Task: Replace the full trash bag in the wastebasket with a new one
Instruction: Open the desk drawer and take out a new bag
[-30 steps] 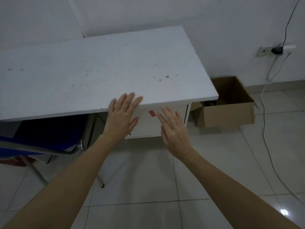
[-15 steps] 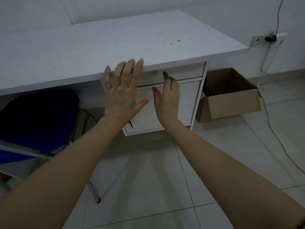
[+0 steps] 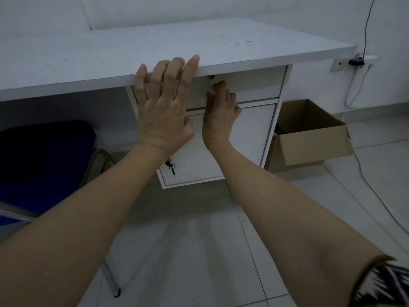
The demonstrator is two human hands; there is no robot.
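Observation:
No wastebasket or trash bag is in view. My left hand (image 3: 163, 107) is spread flat, its fingertips resting on the front edge of the white desk (image 3: 110, 52). My right hand (image 3: 220, 109) is just to its right, its bent fingers touching the front of the white drawer (image 3: 254, 85) under the desktop, right below a small lock. Neither hand holds anything. Under the drawer is a white cabinet door (image 3: 250, 134) with keys (image 3: 171, 168) hanging in its lock.
A blue chair (image 3: 44, 156) with metal legs is tucked under the desk on the left. An open cardboard box (image 3: 314, 147) stands on the tiled floor right of the desk. A white cable (image 3: 376, 191) runs from a wall socket (image 3: 354, 62) down across the floor.
The view has dropped lower and closer to the desk. My left hand went up to the desk's edge, and my right hand moved from the cabinet door up to the drawer front.

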